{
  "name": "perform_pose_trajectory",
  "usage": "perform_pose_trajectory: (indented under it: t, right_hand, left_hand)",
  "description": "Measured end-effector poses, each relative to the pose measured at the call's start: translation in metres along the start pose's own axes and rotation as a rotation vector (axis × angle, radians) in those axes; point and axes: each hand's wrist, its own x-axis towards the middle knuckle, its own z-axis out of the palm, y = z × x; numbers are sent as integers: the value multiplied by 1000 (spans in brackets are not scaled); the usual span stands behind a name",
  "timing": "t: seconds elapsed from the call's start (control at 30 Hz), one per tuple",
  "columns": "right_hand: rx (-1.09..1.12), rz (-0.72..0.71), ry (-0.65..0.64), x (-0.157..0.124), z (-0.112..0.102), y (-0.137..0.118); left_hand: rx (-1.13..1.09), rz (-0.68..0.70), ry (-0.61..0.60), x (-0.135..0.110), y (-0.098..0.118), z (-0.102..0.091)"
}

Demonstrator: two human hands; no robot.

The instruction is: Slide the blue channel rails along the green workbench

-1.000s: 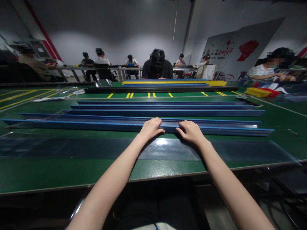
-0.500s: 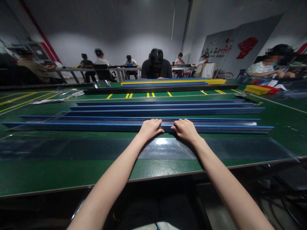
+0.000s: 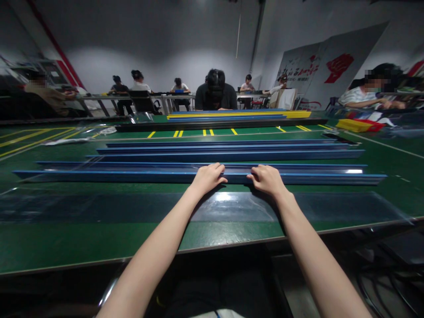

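A long blue plastic channel strip (image 3: 132, 176) lies crosswise on the green table, its raised edges running left to right. My left hand (image 3: 209, 175) is closed over the strip's near edge just left of its middle, fingers over the top and thumb on the near side. Right of it, my right hand (image 3: 266, 179) grips the same near edge in a like way. Between my arms, a clear plastic sheet (image 3: 228, 205) lies flat on the table, nearer to me than the strip.
More blue strips (image 3: 225, 154) lie parallel farther back. Beyond them are a black strip (image 3: 218, 125) and yellow strips (image 3: 238, 115). A person (image 3: 216, 90) sits across the table. Yellow and red trays (image 3: 356, 125) stand at the right. The table's front edge (image 3: 232, 246) is close to me.
The blue strip under my hands has slid to the right. My right hand has moved right along with it, widening the gap between my hands; my left hand is nearly where it was.
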Motion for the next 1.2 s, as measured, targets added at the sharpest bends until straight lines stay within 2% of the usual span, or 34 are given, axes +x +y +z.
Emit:
perform_pose_trajectory:
  t: [0.23,0.43,0.6,0.83,1.2]
  right_hand:
    - [-2,16,33,-7,0,17]
    - [96,6,26,-9,4,20]
    - [113,-24,41,-6,3,10]
    - [57,-141,77,4,9,-14]
    - [-4,-163,98,10,9,-11]
  left_hand:
    - [33,-17,-4,0,-3,2]
    - [53,-15,-16,0,-2,3]
    - [73,-4,7,0,-2,6]
    - [85,1,27,1,-2,8]
    - [86,6,23,0,-3,6]
